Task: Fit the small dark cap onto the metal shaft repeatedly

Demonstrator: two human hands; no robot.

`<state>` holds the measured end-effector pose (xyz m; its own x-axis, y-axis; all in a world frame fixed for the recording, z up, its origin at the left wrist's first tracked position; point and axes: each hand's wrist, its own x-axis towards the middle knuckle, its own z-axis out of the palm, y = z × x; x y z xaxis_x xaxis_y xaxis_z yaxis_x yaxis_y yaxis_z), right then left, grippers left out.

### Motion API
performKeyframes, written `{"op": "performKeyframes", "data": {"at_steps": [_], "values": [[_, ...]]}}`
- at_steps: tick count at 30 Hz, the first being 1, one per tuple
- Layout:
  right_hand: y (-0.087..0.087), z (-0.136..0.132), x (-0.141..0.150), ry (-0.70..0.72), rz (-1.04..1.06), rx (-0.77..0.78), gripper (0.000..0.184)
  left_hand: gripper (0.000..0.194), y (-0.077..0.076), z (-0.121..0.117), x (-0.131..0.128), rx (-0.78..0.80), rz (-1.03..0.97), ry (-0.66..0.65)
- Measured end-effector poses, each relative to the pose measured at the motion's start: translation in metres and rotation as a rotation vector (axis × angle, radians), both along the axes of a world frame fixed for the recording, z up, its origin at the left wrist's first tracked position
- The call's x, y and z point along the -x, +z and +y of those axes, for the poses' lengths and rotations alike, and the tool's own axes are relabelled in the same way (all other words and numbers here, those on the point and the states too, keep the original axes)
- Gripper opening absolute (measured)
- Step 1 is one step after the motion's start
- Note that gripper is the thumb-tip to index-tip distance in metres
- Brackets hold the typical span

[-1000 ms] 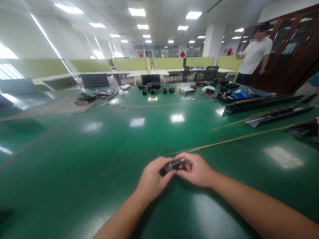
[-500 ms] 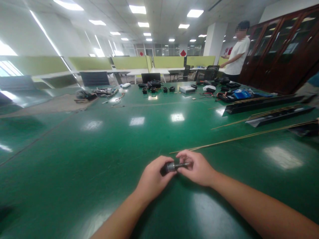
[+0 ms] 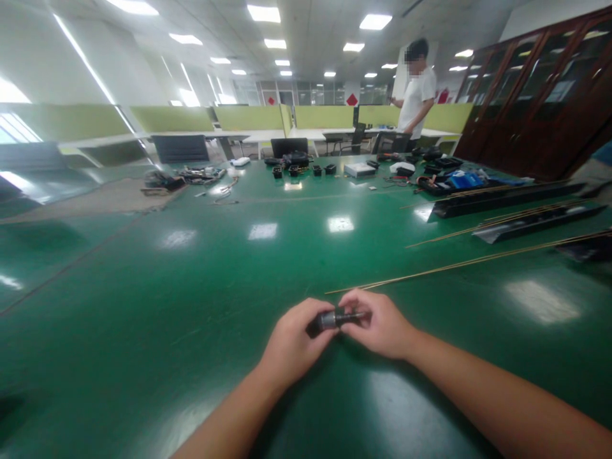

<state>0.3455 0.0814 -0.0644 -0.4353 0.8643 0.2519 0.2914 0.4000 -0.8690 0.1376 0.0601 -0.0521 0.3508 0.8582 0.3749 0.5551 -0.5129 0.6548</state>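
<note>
Both my hands meet low over the green table [image 3: 191, 306] around a small dark cylindrical part with a silver band [image 3: 329, 319]. My left hand [image 3: 291, 344] is closed around its dark left end. My right hand [image 3: 380, 325] pinches the thinner shaft end on the right with its fingertips. The part lies roughly level between the two hands, just above the table surface. A thin brass rod [image 3: 459, 262] lies on the table right behind my right hand.
Long black rails [image 3: 502, 199] and more thin rods lie at the right. Small black parts, a white box [image 3: 358, 170], cables and a blue item [image 3: 461, 181] sit along the far edge. A person in a white shirt [image 3: 415, 95] stands beyond the table.
My hands hold the part almost unchanged; the shaft end has been drawn slightly out to the right. The person at the back has walked leftward.
</note>
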Motion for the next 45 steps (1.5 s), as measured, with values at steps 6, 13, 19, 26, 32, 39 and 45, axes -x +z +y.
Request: {"op": "performKeyframes", "data": {"at_steps": [6,13,19,26,32,39,45], "values": [[0.0026,-0.0001,-0.0009,0.007,-0.048,-0.051,0.022,0.019,0.0025,-0.0006,-0.0009,-0.008,-0.004,-0.015],[0.0014,0.0011,-0.0014,0.017,-0.057,-0.035,0.014,0.018,0.0007,-0.0006,-0.0006,-0.003,0.020,-0.011],[0.0005,0.0017,-0.0014,0.018,-0.043,-0.012,0.013,0.020,-0.0017,-0.0008,-0.0006,-0.012,0.063,0.012],[0.0023,0.0017,-0.0014,-0.013,-0.066,-0.013,0.010,0.021,-0.0003,-0.0010,-0.0001,-0.004,0.072,0.030],[0.0000,0.0022,-0.0028,-0.015,-0.064,0.000,0.009,0.021,-0.0019,0.0002,0.0012,-0.014,0.084,0.041],[0.0006,0.0036,-0.0028,-0.010,-0.062,0.026,0.009,0.022,-0.0034,0.0002,0.0024,-0.042,0.074,0.033],[0.0018,0.0021,-0.0028,-0.005,-0.061,0.024,0.007,0.022,-0.0024,0.0002,0.0029,-0.051,0.084,0.037]]}}
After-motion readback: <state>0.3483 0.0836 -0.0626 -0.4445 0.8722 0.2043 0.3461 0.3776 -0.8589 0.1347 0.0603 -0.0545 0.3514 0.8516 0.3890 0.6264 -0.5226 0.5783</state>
